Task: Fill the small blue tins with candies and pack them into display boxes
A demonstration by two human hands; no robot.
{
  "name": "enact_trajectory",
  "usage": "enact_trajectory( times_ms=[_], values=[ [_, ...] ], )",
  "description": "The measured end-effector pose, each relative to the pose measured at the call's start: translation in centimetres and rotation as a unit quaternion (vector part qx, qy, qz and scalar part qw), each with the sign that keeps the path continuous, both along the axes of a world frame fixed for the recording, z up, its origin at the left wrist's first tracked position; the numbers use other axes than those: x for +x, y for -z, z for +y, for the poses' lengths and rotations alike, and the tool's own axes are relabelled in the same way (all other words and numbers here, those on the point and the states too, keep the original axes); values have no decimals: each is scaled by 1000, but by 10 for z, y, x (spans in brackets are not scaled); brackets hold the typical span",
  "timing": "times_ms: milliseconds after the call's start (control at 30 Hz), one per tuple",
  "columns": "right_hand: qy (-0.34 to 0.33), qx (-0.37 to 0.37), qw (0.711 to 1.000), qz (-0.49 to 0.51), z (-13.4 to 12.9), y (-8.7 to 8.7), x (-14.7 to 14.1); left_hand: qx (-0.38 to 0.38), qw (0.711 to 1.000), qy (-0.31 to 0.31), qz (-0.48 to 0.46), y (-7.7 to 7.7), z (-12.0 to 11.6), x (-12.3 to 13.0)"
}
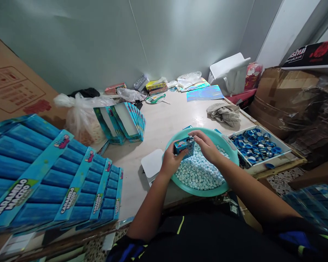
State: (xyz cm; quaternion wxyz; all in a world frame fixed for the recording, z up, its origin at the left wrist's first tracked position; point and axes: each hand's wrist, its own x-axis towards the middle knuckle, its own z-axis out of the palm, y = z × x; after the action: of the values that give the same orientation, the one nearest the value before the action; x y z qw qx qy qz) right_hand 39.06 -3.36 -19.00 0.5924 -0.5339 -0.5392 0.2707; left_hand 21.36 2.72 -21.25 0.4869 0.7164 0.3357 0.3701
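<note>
A small blue printed box (184, 146) is gripped in my left hand (171, 158), above the left part of a turquoise basin (233, 154). My right hand (205, 145) is at the box's upper right corner, its thumb and fingertips close together there; whether something small is between them is hard to make out. Pale blue and white candies (200, 171) fill the basin below both hands.
Stacked blue display boxes (43, 174) stand at the left, with folded blue cartons (128, 122) behind. A white scale (152, 163) sits left of the basin. To the right are a tray of blue caps (255, 145) and a grey glove (224, 113).
</note>
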Motion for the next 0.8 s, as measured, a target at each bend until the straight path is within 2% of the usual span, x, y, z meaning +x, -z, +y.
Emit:
enact_trajectory(
  times_ms=[100,233,400,567,800],
  values=[
    [33,-10,999,11,4,5,3,7,1000,-11,14,1,1,-1],
    [66,-13,997,-27,7,9,5,11,999,-15,30,-1,0,-1],
    [66,0,996,-63,6,6,3,7,1000,-14,12,2,2,-2],
    [30,-8,996,-82,6,7,2,27,999,-11,29,4,1,-4],
    [10,7,999,35,3,8,-1,27,999,-16,12,-1,-6,-8]
  ],
)
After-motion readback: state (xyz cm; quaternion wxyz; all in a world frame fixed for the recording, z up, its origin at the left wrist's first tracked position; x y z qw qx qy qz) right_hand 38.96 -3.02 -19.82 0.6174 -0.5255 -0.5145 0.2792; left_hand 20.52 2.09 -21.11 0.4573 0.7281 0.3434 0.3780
